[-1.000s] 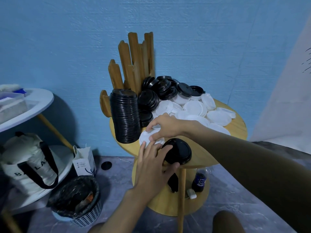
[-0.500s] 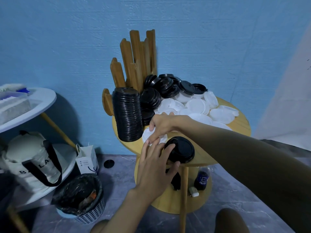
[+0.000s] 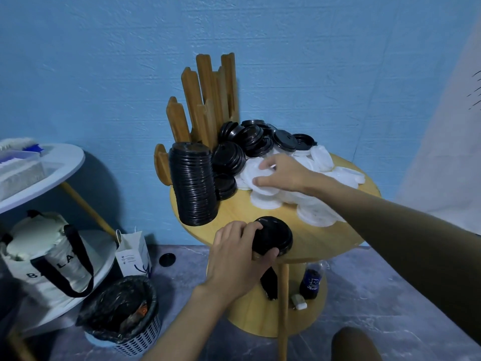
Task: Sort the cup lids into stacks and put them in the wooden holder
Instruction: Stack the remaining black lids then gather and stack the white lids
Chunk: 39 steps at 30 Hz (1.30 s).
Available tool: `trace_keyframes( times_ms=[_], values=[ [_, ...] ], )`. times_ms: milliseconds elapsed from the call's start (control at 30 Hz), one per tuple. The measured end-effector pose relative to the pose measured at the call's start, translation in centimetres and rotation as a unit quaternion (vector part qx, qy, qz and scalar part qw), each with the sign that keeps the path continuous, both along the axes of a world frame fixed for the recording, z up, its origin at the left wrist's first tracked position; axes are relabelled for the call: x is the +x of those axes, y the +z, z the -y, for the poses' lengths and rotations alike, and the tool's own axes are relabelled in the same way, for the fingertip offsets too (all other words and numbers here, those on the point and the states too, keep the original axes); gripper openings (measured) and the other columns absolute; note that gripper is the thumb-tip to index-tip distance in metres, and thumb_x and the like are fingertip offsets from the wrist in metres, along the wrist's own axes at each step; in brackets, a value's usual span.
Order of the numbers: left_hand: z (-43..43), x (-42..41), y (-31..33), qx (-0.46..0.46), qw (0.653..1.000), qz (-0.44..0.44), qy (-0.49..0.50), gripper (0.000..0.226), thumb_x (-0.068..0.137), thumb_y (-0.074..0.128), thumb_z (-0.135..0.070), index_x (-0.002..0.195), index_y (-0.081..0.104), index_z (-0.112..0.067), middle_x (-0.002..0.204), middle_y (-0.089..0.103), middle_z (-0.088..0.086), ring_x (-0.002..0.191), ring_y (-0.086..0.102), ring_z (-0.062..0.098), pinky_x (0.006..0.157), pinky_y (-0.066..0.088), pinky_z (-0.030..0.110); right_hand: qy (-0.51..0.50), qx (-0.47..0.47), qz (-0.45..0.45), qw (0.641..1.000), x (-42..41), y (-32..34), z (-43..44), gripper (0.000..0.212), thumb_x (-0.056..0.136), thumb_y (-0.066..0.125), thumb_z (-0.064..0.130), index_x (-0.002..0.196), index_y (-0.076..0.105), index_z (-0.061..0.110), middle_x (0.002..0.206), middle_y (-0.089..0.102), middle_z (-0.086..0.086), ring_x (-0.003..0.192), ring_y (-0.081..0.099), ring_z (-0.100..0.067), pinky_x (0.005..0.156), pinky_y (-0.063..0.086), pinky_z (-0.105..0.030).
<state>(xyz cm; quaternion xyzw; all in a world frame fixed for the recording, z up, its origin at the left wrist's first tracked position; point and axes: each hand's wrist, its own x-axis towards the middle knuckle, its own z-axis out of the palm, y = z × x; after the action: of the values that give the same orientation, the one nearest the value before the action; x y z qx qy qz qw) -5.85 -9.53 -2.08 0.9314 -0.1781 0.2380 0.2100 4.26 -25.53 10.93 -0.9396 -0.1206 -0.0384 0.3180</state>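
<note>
Low in the centre of the frame, left hand (image 3: 239, 259) curled round a short black lid stack (image 3: 276, 234), fingers over its top left edge and thumb tucked under its near rim, the stack sitting at the near edge of the round wooden table (image 3: 325, 246). Just above and right of centre, right hand (image 3: 285, 174) reaching in from the right onto the white lid pile (image 3: 317, 212), forefinger and thumb bent and pinching a white lid (image 3: 251, 171) at the pile's left end, the remaining fingers hidden behind the hand. Left of that, a tall black lid stack (image 3: 192, 183) standing upright on the table's left side, near the short stack but apart from it. Behind it, at upper centre against the blue wall, the wooden holder (image 3: 208, 100) with its upright slats, no lids visible between the taller slats. Right of the holder, loose black lids (image 3: 257, 139) heaped at the back of the table, touching the white pile. On the table's lower shelf, a dark bottle (image 3: 311, 281). On the floor at lower left, a lined waste bin (image 3: 122, 316), a white paper bag (image 3: 132, 256) and a single black lid (image 3: 167, 259). At the far left, a white side table (image 3: 52, 162) and a tote bag (image 3: 46, 256) on its lower shelf.
</note>
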Motion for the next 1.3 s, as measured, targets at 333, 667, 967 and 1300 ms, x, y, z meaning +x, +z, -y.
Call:
trace_keyframes(
  times_ms=[333,667,967,1300],
  values=[
    [-0.8,2.5,0.9,-0.018,0.998,-0.061,-0.012,0.058,0.081,0.056,-0.069,0.127,0.048,-0.035,0.122,0.048,-0.022,0.116,0.044,0.001,0.098,0.021,0.02,-0.052,0.232,-0.038,0.971,1.6,-0.7,3.6,0.029,0.086,0.071,0.035,0.104,0.066,0.012,0.123,0.061,0.0,0.117,0.053,-0.012,0.079,0.037,-0.018],
    [-1.1,3.1,0.4,0.001,0.999,-0.042,0.022,0.056,0.086,0.051,-0.063,0.133,0.053,-0.034,0.138,0.047,-0.013,0.127,0.04,0.008,0.102,0.018,0.021,-0.081,-0.059,0.064,0.993,3.7,-1.3,2.5,0.043,0.086,0.067,0.035,0.125,0.057,0.02,0.135,0.054,0.001,0.127,0.049,-0.024,0.108,0.033,-0.044],
    [-1.4,3.1,0.0,0.014,0.999,-0.027,0.036,0.061,0.084,0.042,-0.067,0.131,0.058,-0.032,0.134,0.052,-0.007,0.124,0.047,0.013,0.103,0.028,0.028,0.126,-0.188,0.12,0.966,4.3,-3.6,-5.9,0.052,0.081,0.069,0.044,0.128,0.057,0.025,0.122,0.061,0.001,0.115,0.05,-0.023,0.1,0.034,-0.04],
    [-1.5,3.3,-0.1,0.004,0.999,-0.022,0.034,0.057,0.083,0.046,-0.067,0.126,0.061,-0.032,0.128,0.055,-0.007,0.117,0.05,0.013,0.099,0.032,0.029,0.105,-0.249,0.149,0.951,6.4,-5.7,-7.3,0.036,0.079,0.064,0.057,0.086,0.051,0.024,0.119,0.046,0.0,0.107,0.044,-0.024,0.095,0.03,-0.043]
  ],
)
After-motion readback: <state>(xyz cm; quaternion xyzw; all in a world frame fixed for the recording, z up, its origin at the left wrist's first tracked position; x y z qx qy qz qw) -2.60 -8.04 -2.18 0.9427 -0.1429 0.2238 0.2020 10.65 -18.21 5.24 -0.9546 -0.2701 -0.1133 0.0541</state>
